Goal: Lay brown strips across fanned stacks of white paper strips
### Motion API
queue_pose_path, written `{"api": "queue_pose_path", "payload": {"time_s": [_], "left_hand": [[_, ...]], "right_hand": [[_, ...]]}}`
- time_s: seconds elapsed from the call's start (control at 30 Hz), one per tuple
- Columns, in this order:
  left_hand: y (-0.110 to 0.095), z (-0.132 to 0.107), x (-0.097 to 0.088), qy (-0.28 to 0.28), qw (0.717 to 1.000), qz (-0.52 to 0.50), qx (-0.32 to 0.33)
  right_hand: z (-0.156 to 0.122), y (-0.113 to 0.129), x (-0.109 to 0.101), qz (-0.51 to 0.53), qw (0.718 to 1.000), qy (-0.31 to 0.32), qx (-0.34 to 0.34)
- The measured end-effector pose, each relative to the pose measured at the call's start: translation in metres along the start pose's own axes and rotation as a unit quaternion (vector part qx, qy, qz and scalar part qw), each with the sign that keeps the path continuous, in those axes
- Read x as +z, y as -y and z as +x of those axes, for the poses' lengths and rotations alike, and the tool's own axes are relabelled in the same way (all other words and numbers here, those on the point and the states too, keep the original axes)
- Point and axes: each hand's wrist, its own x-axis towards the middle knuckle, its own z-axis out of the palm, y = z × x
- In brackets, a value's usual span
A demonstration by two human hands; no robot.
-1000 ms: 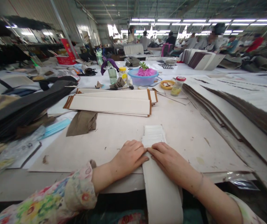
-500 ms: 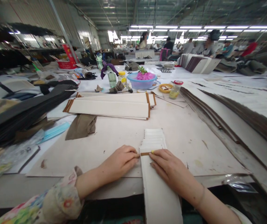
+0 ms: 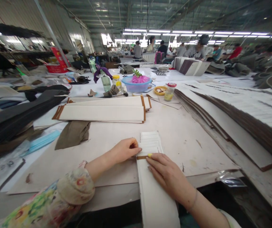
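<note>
Right hand [image 3: 165,172] lies flat on the white strip [image 3: 155,199], maybe pressing its brown band [image 3: 142,157]; left hand [image 3: 125,149] curls at the strip's edge, grip unclear. Next likely needs neat lining-up.

Overhead the lights [image 3: 182,31] blaze in long rows under a dark roof [image 3: 164,15], a ribbed wall [image 3: 14,14] rises at left behind a slanting pole [image 3: 51,33], windows [image 3: 104,39] glow far back, and white tables [image 3: 164,81] stretch away below.
</note>
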Motion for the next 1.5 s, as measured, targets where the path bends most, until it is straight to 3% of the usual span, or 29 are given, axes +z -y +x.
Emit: {"api": "queue_pose_path", "payload": {"time_s": [0.13, 0.27, 0.53, 0.73, 0.97, 1.2, 1.5], "left_hand": [[-0.011, -0.003, -0.001, 0.048, 0.993, -0.109, 0.01], [-0.018, 0.004, -0.004, 0.106, 0.97, -0.211, -0.049], [-0.044, 0.036, 0.01, 0.23, 0.967, -0.108, 0.029], [-0.042, 0.039, 0.02, 0.134, 0.981, 0.113, 0.087], [-0.044, 0.025, 0.022, 0.058, 0.963, 0.218, 0.144], [-0.047, 0.013, 0.03, 0.061, 0.921, 0.318, 0.216], [-0.049, 0.007, 0.035, 0.085, 0.89, 0.38, 0.237]], "right_hand": [[-0.002, 0.0, 0.0, 0.007, 1.0, -0.009, 0.0], [-0.002, 0.001, 0.0, 0.006, 1.0, -0.024, -0.005], [-0.001, 0.002, -0.002, 0.021, 1.0, -0.012, 0.005], [-0.001, 0.005, -0.005, 0.019, 1.0, -0.008, 0.013], [-0.001, 0.005, -0.004, 0.029, 0.999, -0.008, 0.025], [0.001, 0.006, -0.007, 0.033, 0.999, 0.001, 0.03], [0.0, 0.006, -0.004, 0.024, 0.999, -0.002, 0.027]]}}
